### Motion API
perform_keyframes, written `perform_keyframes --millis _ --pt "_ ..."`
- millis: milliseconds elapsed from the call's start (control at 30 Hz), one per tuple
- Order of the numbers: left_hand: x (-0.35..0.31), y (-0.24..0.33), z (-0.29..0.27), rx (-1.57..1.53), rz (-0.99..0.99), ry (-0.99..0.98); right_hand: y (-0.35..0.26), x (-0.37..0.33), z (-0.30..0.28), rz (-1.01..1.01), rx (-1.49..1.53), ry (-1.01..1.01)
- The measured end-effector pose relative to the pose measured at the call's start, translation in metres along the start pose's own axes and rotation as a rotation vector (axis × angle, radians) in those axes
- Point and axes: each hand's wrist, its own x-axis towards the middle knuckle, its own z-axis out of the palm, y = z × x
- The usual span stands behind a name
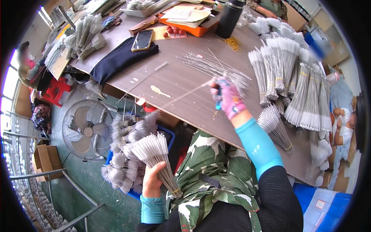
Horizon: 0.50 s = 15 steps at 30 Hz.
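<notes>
My left hand [153, 179] is wrapped round a bundle of thin wire brushes [152, 152], white bristles up, wire ends tied with a yellow band near my lap. Over the table, my right hand [228, 98], in a pink and grey glove, is closed. One thin brush [185, 93] reaches from its fingers toward the table's near edge. A small blue thing [218, 101] shows at the same fingers; its kind is unclear. Just beyond lie loose wire brushes [216, 67]. Another single brush [143, 81] lies slanted to the left.
Tied brush bundles [282, 69] are heaped at the right. A blue crate [168, 135] of bundles stands below the table edge, beside a floor fan [88, 131]. Farther back are a phone [142, 40] on dark cloth, an orange box [197, 30] and a black bottle [230, 19].
</notes>
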Motion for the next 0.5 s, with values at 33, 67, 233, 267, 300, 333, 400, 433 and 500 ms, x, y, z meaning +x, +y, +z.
perform_keyframes --millis 33,67,233,267,300,333,400,433,500 --pt "-0.001 0.001 0.000 -0.008 0.009 0.019 0.011 0.018 0.016 0.053 -0.004 -0.014" --pt "-0.001 0.003 0.007 -0.019 0.033 0.064 0.018 0.030 0.031 0.056 -0.008 -0.015" --pt "0.007 0.000 0.012 -0.027 -0.027 0.032 0.035 0.078 0.076 0.206 -0.218 -0.027" --pt "0.011 -0.002 0.013 -0.029 -0.021 0.043 0.036 0.081 0.083 0.212 -0.221 -0.033" --pt "0.013 -0.003 0.015 -0.032 -0.019 0.049 0.035 0.083 0.090 0.232 -0.237 -0.015" --pt "0.015 -0.003 0.018 -0.021 -0.038 0.022 0.035 0.084 0.093 0.251 -0.253 0.005" --pt "0.018 0.000 0.026 -0.010 -0.055 -0.005 0.033 0.084 0.093 0.268 -0.238 -0.040" --pt "0.020 0.001 0.031 0.008 -0.066 -0.028 0.032 0.081 0.091 0.210 -0.222 -0.042" --pt "0.023 0.006 0.039 0.042 -0.086 -0.073 0.030 0.073 0.083 0.103 -0.163 -0.047"
